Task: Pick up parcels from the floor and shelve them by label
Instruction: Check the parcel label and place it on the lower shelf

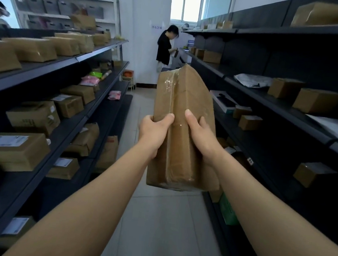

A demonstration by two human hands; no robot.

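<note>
A long brown cardboard parcel (pixel 183 112), sealed with clear tape along its middle seam, is held up in the aisle at chest height, its far end tilted away from me. My left hand (pixel 153 133) grips its left edge, thumb on the top face. My right hand (pixel 202 135) grips the right side, thumb lying on top near the seam. No label shows on the visible face.
Dark shelving (pixel 100 55) lines the left, crowded with brown boxes. The right shelving (pixel 277 105) holds fewer boxes and a grey mailer bag (pixel 252 80). A person in a black shirt (pixel 165 46) stands at the aisle's far end. Grey tiled floor (pixel 157 228) runs between.
</note>
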